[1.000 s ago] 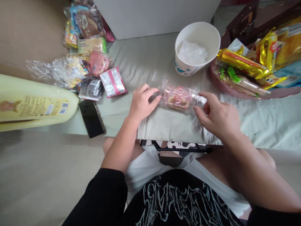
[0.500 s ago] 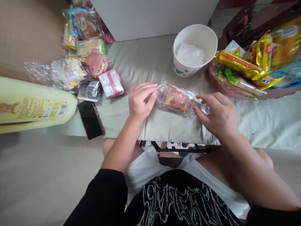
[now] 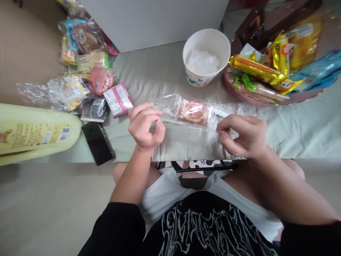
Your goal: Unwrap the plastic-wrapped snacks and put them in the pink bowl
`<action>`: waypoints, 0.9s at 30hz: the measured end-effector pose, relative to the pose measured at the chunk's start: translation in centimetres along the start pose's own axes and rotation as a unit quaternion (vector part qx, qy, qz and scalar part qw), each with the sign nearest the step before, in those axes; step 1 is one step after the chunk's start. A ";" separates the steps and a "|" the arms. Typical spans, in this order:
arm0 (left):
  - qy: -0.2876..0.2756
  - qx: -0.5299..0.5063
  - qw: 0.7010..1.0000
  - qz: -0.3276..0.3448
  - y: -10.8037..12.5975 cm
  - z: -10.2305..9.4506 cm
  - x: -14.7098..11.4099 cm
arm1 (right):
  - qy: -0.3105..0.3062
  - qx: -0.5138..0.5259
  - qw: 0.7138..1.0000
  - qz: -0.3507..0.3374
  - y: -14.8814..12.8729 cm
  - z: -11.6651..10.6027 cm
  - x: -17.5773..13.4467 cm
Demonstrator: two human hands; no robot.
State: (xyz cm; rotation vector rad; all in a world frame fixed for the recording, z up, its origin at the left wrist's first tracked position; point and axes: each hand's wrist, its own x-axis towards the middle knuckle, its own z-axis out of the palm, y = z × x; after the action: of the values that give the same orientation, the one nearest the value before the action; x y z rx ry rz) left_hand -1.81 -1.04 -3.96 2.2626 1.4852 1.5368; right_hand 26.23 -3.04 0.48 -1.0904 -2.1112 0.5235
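In the head view a clear plastic bag (image 3: 170, 103) lies stretched sideways over the cloth in front of me. Inside it sits a small pink-and-yellow packaged snack (image 3: 193, 111). My left hand (image 3: 147, 127) is curled at the bag's left end, thumb and fingers closed on the film. The bag's right end is pinched between the thumb and forefinger of my right hand (image 3: 243, 135). Beyond the bag stands a white paper tub (image 3: 188, 65) with crumpled clear plastic (image 3: 204, 62) in it.
A pink basket (image 3: 231, 85) of wrapped snacks stands at the right. On the left are several snack packets (image 3: 118, 99), a phone (image 3: 98, 143) and a large pale yellow container (image 3: 39, 137). A white box-like surface (image 3: 160, 23) rises behind. The cloth's front edge runs before my knees.
My hands have moved farther apart, the left one leftward. The bag, bunched around the snack before, is now drawn out long and flat. The view has shifted slightly.
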 end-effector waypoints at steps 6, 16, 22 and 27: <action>-0.064 -0.048 0.995 0.055 1.5 -2.4 -0.8 | -0.285 0.070 0.956 0.028 0.7 -0.5 0.0; -0.584 -0.207 0.756 -0.210 2.7 -5.1 0.7 | -0.277 -0.111 0.944 0.143 2.1 -1.4 -0.5; -0.248 -0.173 0.929 -0.214 0.4 -4.7 0.1 | -0.133 -0.100 0.969 0.181 2.0 -0.6 -0.3; -0.184 -0.020 0.977 -0.105 -2.0 -3.3 -0.2 | -0.010 -0.062 0.993 0.103 1.3 0.9 0.3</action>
State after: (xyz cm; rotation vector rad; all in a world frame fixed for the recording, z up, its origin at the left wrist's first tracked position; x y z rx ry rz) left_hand -5.61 -1.62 -3.43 2.1353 1.5074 1.0146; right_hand 26.15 -2.10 -0.75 -1.3906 -2.0828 0.5064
